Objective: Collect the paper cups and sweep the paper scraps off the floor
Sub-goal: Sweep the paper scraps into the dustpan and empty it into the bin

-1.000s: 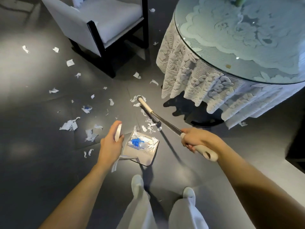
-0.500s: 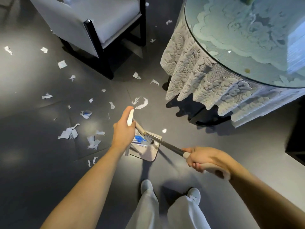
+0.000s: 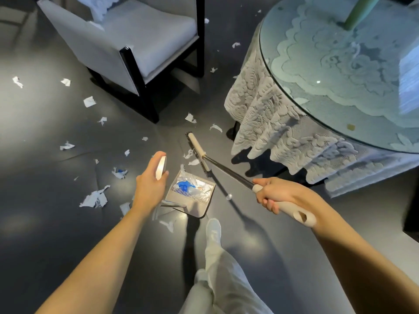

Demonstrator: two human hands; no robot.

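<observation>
Change: the broom head, which half a second ago sat at the mouth of the dustpan behind the left hand, now lies farther out on the floor, beyond the pan's open end and toward the table.
Left hand: fingers and thumb are curled round the white top of the dustpan handle, which stands up from the pan's near end.
Right hand: wrapped firmly round the broom handle where the dark metal shaft meets its pale grip. The grip's end, with a hanging hole, sticks out past the hand.
Broom head: pale, long and narrow, resting on the floor just beyond the dustpan's far right corner. A few white scraps touch its bristle side.
Dustpan: grey, flat on the floor, open end pointing away from the person. Blue and white litter is piled inside, near its comb-like teeth.
Paper scraps: white torn pieces scattered over the dark floor, most to the left of the dustpan, others between the chair and the table. One small piece lies just right of the pan.
Chair: grey cushion, black frame, top left of the view.
Table: round, glass-topped, draped with a lace cloth, top right.
Feet: one white shoe stands just behind the dustpan.
</observation>
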